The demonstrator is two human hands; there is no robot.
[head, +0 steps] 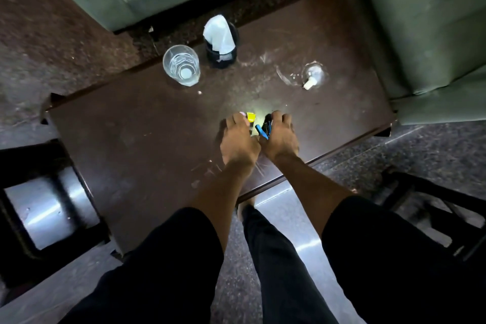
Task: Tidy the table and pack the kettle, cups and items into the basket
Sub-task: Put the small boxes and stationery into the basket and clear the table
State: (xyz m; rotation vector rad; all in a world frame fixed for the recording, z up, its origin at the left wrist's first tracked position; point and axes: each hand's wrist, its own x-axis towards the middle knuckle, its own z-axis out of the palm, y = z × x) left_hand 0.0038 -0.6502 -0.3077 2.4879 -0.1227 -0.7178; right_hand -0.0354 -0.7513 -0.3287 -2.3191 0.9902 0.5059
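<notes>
Both my hands are side by side on the dark brown table (131, 144), over a small cluster of pens and markers. My left hand (238, 139) curls over a yellow marker (250, 116) and a pink-tipped one. My right hand (280, 137) grips a bunch of blue and black pens (263, 129). A clear drinking glass (181, 64) stands upright at the table's far side. Beside it is a black mesh holder (222, 52) stuffed with white tissue. A small clear glass piece with a cork (313, 76) lies at the far right. No kettle or basket is in view.
Green sofa cushions (420, 21) border the table at the back and right. A dark stool with a shiny metal top (50, 208) stands at the left. Another dark frame (431, 208) sits on the floor at the right. My legs are at the table's near edge.
</notes>
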